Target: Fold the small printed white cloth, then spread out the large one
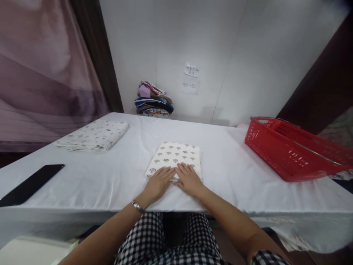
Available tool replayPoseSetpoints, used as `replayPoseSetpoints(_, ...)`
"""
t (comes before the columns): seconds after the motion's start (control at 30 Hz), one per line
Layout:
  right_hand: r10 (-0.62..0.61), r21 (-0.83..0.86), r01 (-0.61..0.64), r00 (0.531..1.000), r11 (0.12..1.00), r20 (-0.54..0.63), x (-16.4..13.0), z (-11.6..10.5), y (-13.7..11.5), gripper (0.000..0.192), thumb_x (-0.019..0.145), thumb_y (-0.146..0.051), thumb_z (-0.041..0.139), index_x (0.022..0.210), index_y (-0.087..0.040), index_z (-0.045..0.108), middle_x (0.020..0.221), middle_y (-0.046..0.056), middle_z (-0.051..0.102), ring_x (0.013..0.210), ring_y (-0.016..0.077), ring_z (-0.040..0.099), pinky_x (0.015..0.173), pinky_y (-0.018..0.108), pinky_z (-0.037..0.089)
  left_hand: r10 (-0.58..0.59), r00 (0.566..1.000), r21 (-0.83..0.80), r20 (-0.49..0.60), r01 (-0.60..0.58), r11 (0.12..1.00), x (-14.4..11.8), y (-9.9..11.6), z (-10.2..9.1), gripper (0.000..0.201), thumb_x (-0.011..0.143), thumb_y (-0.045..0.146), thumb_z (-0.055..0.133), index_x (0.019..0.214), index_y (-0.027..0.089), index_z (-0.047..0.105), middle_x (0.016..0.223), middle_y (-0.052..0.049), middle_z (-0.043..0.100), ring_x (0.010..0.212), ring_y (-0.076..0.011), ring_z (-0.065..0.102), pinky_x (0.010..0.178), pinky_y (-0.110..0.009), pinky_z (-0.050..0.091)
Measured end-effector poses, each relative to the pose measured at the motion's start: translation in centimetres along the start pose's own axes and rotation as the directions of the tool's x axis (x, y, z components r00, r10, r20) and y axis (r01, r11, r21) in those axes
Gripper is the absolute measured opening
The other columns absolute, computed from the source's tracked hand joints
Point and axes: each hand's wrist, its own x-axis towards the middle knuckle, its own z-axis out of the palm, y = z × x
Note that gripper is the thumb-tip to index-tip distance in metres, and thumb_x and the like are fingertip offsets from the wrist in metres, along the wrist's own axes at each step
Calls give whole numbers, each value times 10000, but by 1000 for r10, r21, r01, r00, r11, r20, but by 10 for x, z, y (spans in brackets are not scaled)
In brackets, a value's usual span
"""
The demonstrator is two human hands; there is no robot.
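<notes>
Pressing hands [174,180] on folded cloth [176,156]

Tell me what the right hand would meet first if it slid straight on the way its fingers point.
The right hand lies flat on the folded patterned cloth, fingers aimed up and slightly left. It would cross that cloth, then bare table; probably the clothes pile by the wall, though depth is unclear.

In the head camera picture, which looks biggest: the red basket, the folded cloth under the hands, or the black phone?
1. Red basket.
2. Black phone and folded cloth look about alike; the phone lies nearer, so unsure.
</notes>
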Motion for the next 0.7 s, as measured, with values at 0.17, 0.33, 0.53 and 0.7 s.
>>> replayPoseSetpoints(0.17,36,-2,-36,999,999,40,-8,3,13,687,893,-545,449,1433,-139,332,1512,142,279,1400,301,215,1133,485,176,-171,985,-4,3,171,985,-6,-17,-7,397,952,378,366,1265,214,547,1333,-55,553,1275,-214,462,1060,-442,360)
replayPoseSetpoints(0.33,141,52,-142,990,989,19,-31,-8,23,687,874,-555,476,1411,-138,379,1508,141,286,1404,291,210,1136,474,161,-417,908,-10,35,417,909,-15,-35,-18,416,953,390,328,1266,226,549,1385,-47,501,1321,-225,402,1042,-450,382)
replayPoseSetpoints(0.53,335,348,-237,907,907,-256,-34,-15,69,314,905,-358,428,1046,-219,672,1269,82,592,1229,229,480,1044,430,330,-458,884,45,95,456,889,11,-17,-34,353,926,323,369,1157,226,617,1329,-62,557,1282,-270,441,1049,-540,326)
replayPoseSetpoints(0.7,650,515,-455,697,727,-303,3,-24,112,243,830,-306,470,806,-200,688,889,47,686,844,182,610,769,299,456,-335,932,-45,137,343,938,73,15,-18,373,926,354,398,1233,221,563,1374,-87,509,1302,-265,413,1064,-517,314)
